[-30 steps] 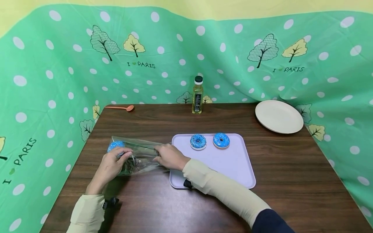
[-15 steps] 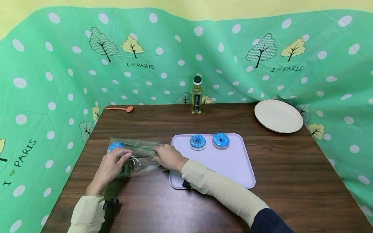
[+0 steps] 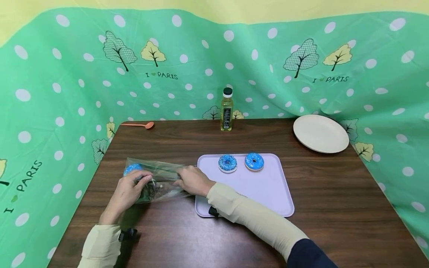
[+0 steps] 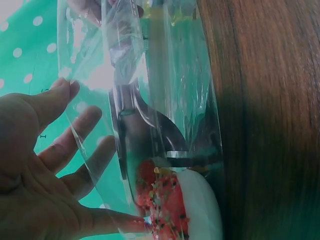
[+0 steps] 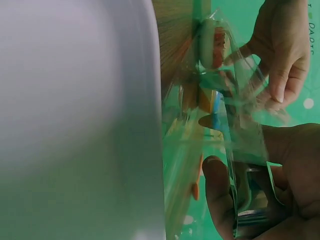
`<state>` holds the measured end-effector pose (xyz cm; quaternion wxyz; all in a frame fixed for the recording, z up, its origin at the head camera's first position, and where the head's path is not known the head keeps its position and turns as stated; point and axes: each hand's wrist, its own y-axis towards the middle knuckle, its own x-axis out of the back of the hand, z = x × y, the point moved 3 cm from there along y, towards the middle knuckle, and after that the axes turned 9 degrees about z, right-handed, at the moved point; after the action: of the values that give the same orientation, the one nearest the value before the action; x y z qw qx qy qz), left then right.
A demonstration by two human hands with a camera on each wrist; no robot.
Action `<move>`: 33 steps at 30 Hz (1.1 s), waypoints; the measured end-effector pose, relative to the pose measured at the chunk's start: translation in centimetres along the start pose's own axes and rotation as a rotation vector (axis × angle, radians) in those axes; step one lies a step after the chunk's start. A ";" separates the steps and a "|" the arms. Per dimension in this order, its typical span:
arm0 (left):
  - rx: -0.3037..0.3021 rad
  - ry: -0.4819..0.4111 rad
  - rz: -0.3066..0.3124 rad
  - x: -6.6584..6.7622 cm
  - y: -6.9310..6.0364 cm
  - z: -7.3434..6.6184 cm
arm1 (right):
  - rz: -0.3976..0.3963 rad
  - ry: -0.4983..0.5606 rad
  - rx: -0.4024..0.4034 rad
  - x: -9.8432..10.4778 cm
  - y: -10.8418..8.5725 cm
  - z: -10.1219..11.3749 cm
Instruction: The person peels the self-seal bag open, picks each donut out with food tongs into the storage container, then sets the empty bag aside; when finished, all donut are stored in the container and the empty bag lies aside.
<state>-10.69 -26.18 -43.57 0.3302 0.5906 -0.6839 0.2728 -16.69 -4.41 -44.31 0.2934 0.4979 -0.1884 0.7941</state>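
My left hand (image 3: 126, 190) pinches the edge of a clear plastic bag (image 4: 192, 90) between thumb and forefinger, its other fingers spread. Inside the bag, at its far left end, a blue-iced doughnut (image 3: 132, 168) shows in the head view. In the left wrist view a doughnut with red sprinkled icing (image 4: 170, 205) lies within the film, near the little finger. My right hand (image 3: 195, 180) grips shiny metal tongs (image 5: 250, 190), which reach from the bag's mouth into it. Glare and film hide whether the tongs' tips touch a doughnut.
Two blue doughnuts sit on a lilac tray (image 3: 261, 193), under my right forearm. Behind stand an oil bottle (image 3: 226, 111) and, at far right, a white plate (image 3: 321, 134). An orange spoon (image 3: 147, 125) lies at the back left of the table.
Both hands stay at almost the same spot over the last second. Only the folds and glints of the bag shift slightly.
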 end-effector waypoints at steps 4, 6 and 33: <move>-0.001 0.008 -0.002 0.1 -0.1 0.1 | -0.004 0.007 -0.001 0.1 0.0 0.1; -0.007 0.008 -0.002 0.0 0.0 0.2 | 0.000 0.013 -0.003 0.3 -0.4 0.0; -0.036 -0.001 -0.040 -0.1 0.2 0.4 | 0.007 0.114 -0.037 1.4 -3.6 -1.1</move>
<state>-10.88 -26.41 -43.90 0.3457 0.5983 -0.6770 0.2535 -15.58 -0.63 -43.54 0.3102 0.4456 -0.1875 0.8186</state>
